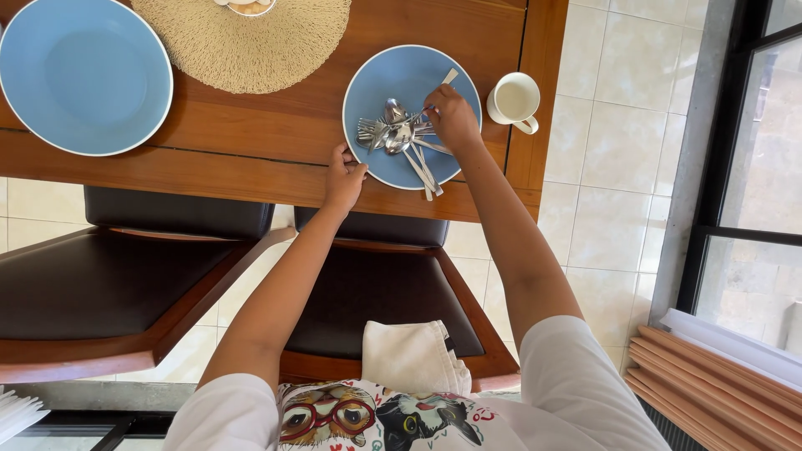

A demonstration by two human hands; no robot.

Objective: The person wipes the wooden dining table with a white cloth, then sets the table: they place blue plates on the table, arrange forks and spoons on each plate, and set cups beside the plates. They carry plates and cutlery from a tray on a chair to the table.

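Seen from the head camera, a person in a white printed shirt leans over a wooden desk (251,159) set beside a tiled floor (610,192). The right hand (451,117) rests over a blue plate (393,71) near the desk's front edge, its fingers curled around the handle of one piece of cutlery, the handle's pale end jutting out past the knuckles. Beneath it, a loose pile of forks and spoons (397,138) lies across the middle of the plate, handles fanning toward the near rim. The left hand (344,177) sits at the plate's lower left rim, fingers bent and pressed against the desk edge; whether it grips the rim itself cannot be told. A white mug (514,100) stands just right of the plate, on the desk's corner. A larger blue plate (83,75) lies at the far left, next to a round woven placemat (242,42). Below the desk stand two dark-cushioned wooden chairs (125,284), and a folded white cloth (413,355) lies on the nearer seat.
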